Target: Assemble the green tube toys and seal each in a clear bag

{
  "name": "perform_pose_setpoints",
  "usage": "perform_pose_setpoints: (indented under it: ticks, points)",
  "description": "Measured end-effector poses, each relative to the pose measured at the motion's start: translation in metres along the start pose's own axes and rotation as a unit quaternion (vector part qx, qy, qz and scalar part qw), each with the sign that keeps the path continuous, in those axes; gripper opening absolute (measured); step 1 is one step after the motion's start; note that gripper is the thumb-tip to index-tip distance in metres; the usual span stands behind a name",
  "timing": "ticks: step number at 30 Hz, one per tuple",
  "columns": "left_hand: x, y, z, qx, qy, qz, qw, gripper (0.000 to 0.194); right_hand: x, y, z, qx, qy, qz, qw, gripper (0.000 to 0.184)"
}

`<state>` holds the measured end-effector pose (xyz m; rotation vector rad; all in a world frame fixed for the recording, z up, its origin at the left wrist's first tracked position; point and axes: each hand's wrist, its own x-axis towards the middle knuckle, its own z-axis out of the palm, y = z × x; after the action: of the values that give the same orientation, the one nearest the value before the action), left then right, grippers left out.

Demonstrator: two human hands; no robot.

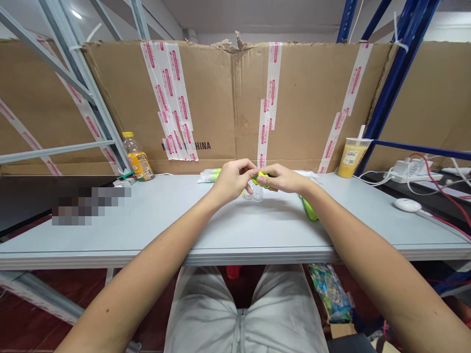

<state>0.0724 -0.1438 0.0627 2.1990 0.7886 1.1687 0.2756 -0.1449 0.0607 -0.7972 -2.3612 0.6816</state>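
Above the middle of the table, both my hands meet at a small yellow-and-green thing (262,177), too covered by fingers to name its kind. My right hand (282,178) is closed round it, thumb in front. The fingers of my left hand (234,180) are bent into a pinch, thumb and fingertips at its left end. Just below stand small clear plastic cups (258,194), partly hidden by my fingers. A bright green object (309,209) lies partly under my right forearm. Behind my left hand is a clear packet with something green in it (209,175).
A juice bottle with a yellow cap (140,159) stands at the back left, a cup of orange drink with a straw (352,158) at the back right. On the right lie a white spoon-shaped device (407,205) and a power strip (414,169) with cables. Cardboard (217,98) walls the back.
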Motion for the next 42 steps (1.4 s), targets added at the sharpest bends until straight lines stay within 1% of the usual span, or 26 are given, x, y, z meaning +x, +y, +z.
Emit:
perform_pose_setpoints:
  ticks: [4,7,10,12,15,17,19,22,24,31,34,37,39,42]
  points:
    - [0.003,-0.003,-0.003,-0.006,-0.002,0.004,1.000,0.016,0.000,-0.001,0.000,0.018,0.026,-0.013,0.999,0.047]
    - [0.006,-0.005,-0.001,0.002,0.024,-0.006,1.000,0.013,0.001,-0.005,0.001,0.010,0.018,-0.014,1.000,0.049]
    - [0.011,-0.006,0.004,-0.010,0.044,-0.034,0.998,0.014,0.000,-0.009,0.001,0.005,0.001,-0.023,1.000,0.048]
    - [0.014,-0.006,0.006,-0.028,0.039,-0.061,0.997,0.015,0.000,-0.010,0.002,0.033,0.014,-0.025,0.999,0.047]
    - [0.016,-0.005,0.003,-0.070,0.013,-0.097,0.993,0.015,0.002,-0.008,0.005,0.128,0.085,-0.004,0.988,0.047]
    - [0.016,-0.003,-0.002,-0.105,-0.020,-0.119,0.987,0.017,0.005,-0.006,0.008,0.201,0.140,0.021,0.969,0.047]
    - [0.016,-0.002,-0.006,-0.147,-0.063,-0.149,0.976,0.020,0.009,-0.007,0.011,0.266,0.178,0.052,0.946,0.051]
    - [0.016,-0.003,-0.010,-0.212,-0.111,-0.188,0.952,0.022,0.014,-0.009,0.014,0.326,0.192,0.090,0.921,0.055]
    - [0.015,-0.005,-0.009,-0.239,-0.119,-0.204,0.942,0.021,0.015,-0.010,0.014,0.346,0.181,0.101,0.915,0.054]
    - [0.014,-0.011,-0.008,-0.293,-0.114,-0.241,0.918,0.019,0.014,-0.005,0.015,0.374,0.132,0.133,0.908,0.048]
    - [0.015,-0.011,-0.009,-0.300,-0.067,-0.264,0.914,0.014,0.017,-0.002,0.017,0.370,0.143,0.153,0.905,0.046]
    - [0.014,-0.009,-0.008,-0.312,-0.018,-0.253,0.916,0.020,0.019,-0.001,0.016,0.372,0.138,0.161,0.904,0.045]
    - [0.013,-0.008,-0.006,-0.315,-0.017,-0.237,0.919,0.019,0.018,0.000,0.014,0.377,0.142,0.165,0.900,0.044]
    - [0.011,-0.009,-0.005,-0.282,-0.011,-0.223,0.933,0.012,0.015,0.000,0.008,0.405,0.177,0.178,0.879,0.040]
